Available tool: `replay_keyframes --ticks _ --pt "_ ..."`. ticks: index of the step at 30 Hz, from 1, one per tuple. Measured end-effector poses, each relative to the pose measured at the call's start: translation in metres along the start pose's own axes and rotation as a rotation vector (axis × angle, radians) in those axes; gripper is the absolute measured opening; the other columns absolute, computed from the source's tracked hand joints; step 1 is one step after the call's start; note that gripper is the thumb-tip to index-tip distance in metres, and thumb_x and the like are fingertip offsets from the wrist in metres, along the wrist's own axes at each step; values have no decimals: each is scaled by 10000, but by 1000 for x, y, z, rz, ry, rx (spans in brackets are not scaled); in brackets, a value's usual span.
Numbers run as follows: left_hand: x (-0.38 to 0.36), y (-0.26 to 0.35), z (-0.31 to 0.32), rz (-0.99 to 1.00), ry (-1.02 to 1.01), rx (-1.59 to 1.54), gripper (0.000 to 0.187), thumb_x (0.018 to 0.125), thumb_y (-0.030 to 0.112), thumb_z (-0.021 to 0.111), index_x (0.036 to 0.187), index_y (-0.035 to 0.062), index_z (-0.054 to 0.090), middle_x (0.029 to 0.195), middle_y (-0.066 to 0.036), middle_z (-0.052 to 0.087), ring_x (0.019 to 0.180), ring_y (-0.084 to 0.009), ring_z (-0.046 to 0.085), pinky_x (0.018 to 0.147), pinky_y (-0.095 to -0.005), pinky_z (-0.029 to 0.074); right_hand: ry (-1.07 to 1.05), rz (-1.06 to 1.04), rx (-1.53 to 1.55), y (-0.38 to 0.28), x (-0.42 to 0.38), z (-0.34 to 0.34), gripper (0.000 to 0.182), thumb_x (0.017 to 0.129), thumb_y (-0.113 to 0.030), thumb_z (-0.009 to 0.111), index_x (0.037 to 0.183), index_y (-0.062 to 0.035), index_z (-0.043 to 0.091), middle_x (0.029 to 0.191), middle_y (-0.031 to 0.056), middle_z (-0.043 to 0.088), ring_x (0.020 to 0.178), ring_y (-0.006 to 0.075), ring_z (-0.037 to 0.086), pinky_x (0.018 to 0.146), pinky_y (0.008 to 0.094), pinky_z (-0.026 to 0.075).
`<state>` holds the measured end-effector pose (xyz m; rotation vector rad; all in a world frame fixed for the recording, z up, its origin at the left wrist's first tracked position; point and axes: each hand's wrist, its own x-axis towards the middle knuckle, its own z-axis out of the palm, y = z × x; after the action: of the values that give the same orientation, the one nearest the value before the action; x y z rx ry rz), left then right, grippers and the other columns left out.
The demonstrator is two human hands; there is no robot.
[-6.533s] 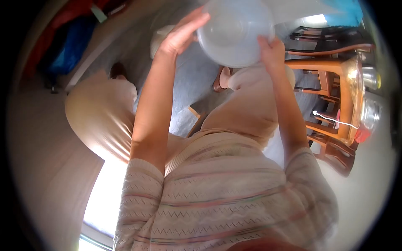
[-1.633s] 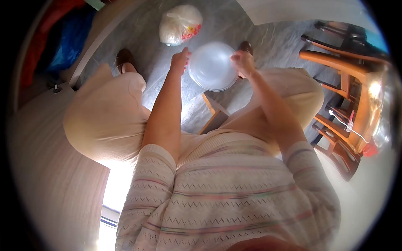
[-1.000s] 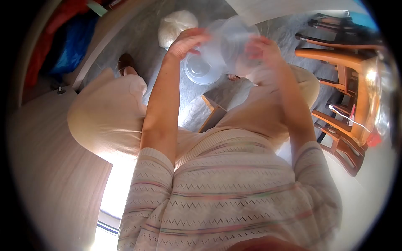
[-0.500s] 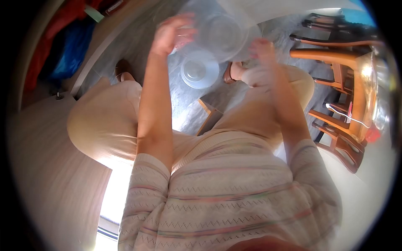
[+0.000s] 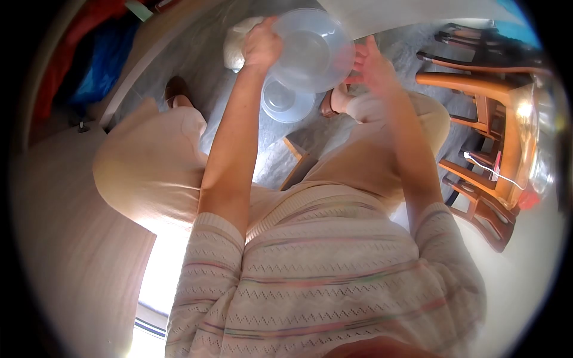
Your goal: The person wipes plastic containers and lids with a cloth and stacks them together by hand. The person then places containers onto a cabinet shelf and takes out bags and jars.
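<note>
A clear, translucent plastic bowl is held up at the top of the view. My left hand is closed on its left rim, thumb side toward the bowl. On the other side, my right hand has its fingers apart; the fingertips overlap the bowl's right edge, and it is a little blurred. Below the held bowl, a second translucent plastic bowl stands on the grey floor between my feet, its upper part hidden by the first.
A whitish bag-like item lies behind my left hand. To the right are wooden chairs and a white cable. A wooden piece sits near my seat. Red and blue fabric or bags fill the upper left.
The held bowl has shifted slightly and is now sharper. My left hand has moved right and closed on its rim. My right hand has opened its fingers by the bowl's right edge.
</note>
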<state>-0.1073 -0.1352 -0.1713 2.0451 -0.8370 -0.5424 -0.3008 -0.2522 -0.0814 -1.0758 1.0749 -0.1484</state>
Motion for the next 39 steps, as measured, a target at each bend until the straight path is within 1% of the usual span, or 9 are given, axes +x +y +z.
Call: replay_keyframes --ticks 3,9,12,18,21,28,30,33,39 --pt "1 2 1 -21 -47 49 414 697 105 477 1104 115 546 1024 -163 582 977 -319 534 839 -382 424 50 -119 -216 5 2 -1 325 821 -249 560 1019 9 555 885 58 613 755 156 599 641 304 505" --pt "8 4 0 -26 -80 -191 373 665 315 590 960 89 630 785 -69 641 676 -160 593 638 -290 455 287 -271 -440 5 16 -3 200 805 -147 542 908 16 596 766 64 625 611 160 614 516 276 483" --pt "-3 26 -32 -219 -365 -481 405 666 357 611 926 48 636 737 -46 632 650 -113 572 612 -272 447 310 -260 -421 -8 12 -1 194 797 -143 547 890 18 601 756 77 630 624 169 627 467 258 461" --pt "-4 43 -37 -142 -238 -125 378 676 234 623 989 21 604 699 -91 605 594 -142 581 544 -262 458 244 -157 -671 -14 18 -8 240 790 -208 564 908 -2 602 785 77 633 659 157 627 469 232 442" --pt "-4 40 -40 -98 -229 114 417 685 291 555 929 -43 610 945 -244 588 916 -311 582 801 -368 450 174 -74 -798 -17 20 -8 235 789 -227 572 886 -16 604 752 61 621 606 127 597 442 216 412" --pt "3 23 -26 -150 -155 -290 333 688 249 568 824 -49 631 760 -204 616 738 -296 610 659 -369 475 -165 149 -729 -13 39 -28 159 753 -192 576 699 -43 567 545 14 495 397 93 431 307 243 305" --pt "-10 37 -46 -252 -204 -621 322 705 258 592 812 -43 636 694 -158 617 622 -254 604 568 -348 471 -165 197 -613 -2 38 -28 152 753 -192 590 725 -44 574 558 17 497 399 95 435 307 235 303" --pt "-7 36 -52 -306 -290 -685 294 727 256 623 824 -21 640 611 -86 572 482 -165 518 436 -306 409 -129 253 -478 6 25 -15 158 754 -194 610 762 -40 577 585 25 506 396 96 431 309 222 297" --pt "-5 29 -37 -308 -328 -983 243 743 178 623 908 -1 622 573 -51 536 429 -117 458 350 -268 337 -122 278 -451 19 29 -21 171 750 -186 622 781 -25 578 604 36 513 425 108 446 329 232 322"
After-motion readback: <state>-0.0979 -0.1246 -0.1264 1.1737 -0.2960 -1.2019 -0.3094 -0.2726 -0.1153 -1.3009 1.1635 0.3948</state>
